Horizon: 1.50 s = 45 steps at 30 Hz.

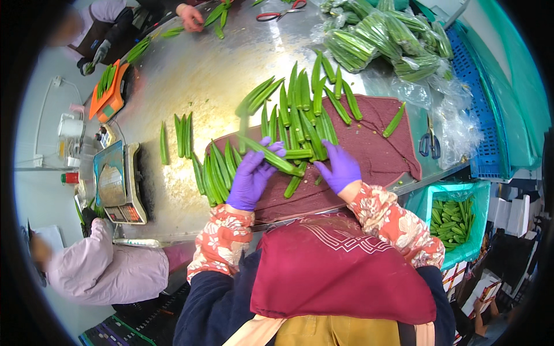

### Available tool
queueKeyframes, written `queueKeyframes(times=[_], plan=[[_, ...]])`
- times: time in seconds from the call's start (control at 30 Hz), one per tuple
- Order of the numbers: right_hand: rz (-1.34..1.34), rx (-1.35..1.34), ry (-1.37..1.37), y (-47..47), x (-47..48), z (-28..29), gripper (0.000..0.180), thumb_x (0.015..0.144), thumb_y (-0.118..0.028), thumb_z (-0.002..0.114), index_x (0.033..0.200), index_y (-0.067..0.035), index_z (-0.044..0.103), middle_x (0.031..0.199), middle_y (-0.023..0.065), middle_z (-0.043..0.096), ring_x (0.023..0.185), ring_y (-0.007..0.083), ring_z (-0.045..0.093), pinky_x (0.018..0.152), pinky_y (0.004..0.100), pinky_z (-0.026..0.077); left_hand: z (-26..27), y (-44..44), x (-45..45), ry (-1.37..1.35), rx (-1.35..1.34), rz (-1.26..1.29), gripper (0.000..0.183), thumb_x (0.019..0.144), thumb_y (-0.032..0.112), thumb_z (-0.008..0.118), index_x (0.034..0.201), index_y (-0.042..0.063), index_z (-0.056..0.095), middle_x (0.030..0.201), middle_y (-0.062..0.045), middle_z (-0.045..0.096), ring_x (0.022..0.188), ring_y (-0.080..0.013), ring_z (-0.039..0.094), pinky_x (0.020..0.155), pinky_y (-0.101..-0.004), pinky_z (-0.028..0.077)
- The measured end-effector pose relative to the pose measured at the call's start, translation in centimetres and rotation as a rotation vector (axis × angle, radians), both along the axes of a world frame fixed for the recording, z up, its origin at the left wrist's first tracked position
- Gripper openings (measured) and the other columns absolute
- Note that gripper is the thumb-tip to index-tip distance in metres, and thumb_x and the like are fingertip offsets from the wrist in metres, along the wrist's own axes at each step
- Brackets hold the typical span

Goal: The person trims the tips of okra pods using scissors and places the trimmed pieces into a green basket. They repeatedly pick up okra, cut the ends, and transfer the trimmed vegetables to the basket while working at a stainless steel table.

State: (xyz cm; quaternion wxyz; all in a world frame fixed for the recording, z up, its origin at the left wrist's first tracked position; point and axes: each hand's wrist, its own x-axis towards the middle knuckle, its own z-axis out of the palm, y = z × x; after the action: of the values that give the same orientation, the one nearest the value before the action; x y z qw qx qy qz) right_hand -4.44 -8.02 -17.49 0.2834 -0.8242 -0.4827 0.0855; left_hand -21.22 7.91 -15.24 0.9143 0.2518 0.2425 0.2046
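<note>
My left hand [252, 175], in a purple glove, holds a green okra pod [277, 161] slanted across its fingers. A blurred pod [243, 125] stands just above these fingers; whether they grip it I cannot tell. My right hand [341, 168], gloved alike, has thumb and forefinger apart at the right edge of a loose okra pile [298, 125]. The pile lies on a maroon cloth [368, 151]. Left of my left hand is a row of okra pods [214, 175], side by side. A single pod [292, 186] rests on the cloth between my hands.
Bagged okra [381, 39] is heaped at the back right, near blue-handled scissors [429, 140]. Red-handled scissors [281, 12] lie far back. A scale [121, 184] and an orange scale [108, 97] stand left, with co-workers nearby. An okra-filled crate [452, 220] is at lower right.
</note>
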Motion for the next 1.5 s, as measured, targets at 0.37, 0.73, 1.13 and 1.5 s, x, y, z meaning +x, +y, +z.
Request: queueKeyframes(times=[0.37,0.73,1.13,1.5], plan=[[-0.206,0.204,1.601,-2.6,2.5,-1.4,0.038,0.090,-0.014,0.048,0.124,0.000,0.041,0.092,0.0087,0.060,0.064,0.0125,0.056,0.060,0.0260,0.048,-2.1,-1.5,2.0,-0.195,-0.215,-0.129,0.054,0.083,0.004,0.050,0.131,-0.003,0.027,0.110,-0.019,0.053,0.104,-0.0301,0.051,0.096,-0.0437,0.039],[0.181,0.342,2.269,-5.0,0.9,1.8,0.047,0.091,-0.023,0.047,0.127,0.005,0.037,0.094,0.0102,0.059,0.073,0.0159,0.056,0.068,0.0282,0.047,0.0,-2.7,6.1,-0.031,0.128,-0.322,0.045,0.085,0.012,0.054,0.126,0.000,0.038,0.121,-0.017,0.052,0.095,-0.0170,0.055,0.071,-0.0250,0.043],[0.094,0.200,1.969,-6.3,0.1,0.5,0.042,0.093,-0.029,0.043,0.121,0.003,0.044,0.084,0.0088,0.059,0.065,0.0143,0.058,0.059,0.0250,0.048,-0.8,-3.6,5.8,0.057,0.145,-0.302,0.042,0.083,0.012,0.059,0.120,0.000,0.044,0.112,-0.014,0.057,0.099,-0.0186,0.055,0.074,-0.0250,0.044],[0.149,0.035,2.209,-5.4,-0.2,-0.1,0.043,0.094,-0.034,0.040,0.111,0.004,0.050,0.079,0.0078,0.060,0.063,0.0159,0.057,0.057,0.0261,0.047,-1.2,-3.5,4.9,0.095,0.104,-0.281,0.043,0.084,0.016,0.059,0.122,0.001,0.043,0.107,-0.012,0.058,0.098,-0.0172,0.056,0.078,-0.0271,0.045]])
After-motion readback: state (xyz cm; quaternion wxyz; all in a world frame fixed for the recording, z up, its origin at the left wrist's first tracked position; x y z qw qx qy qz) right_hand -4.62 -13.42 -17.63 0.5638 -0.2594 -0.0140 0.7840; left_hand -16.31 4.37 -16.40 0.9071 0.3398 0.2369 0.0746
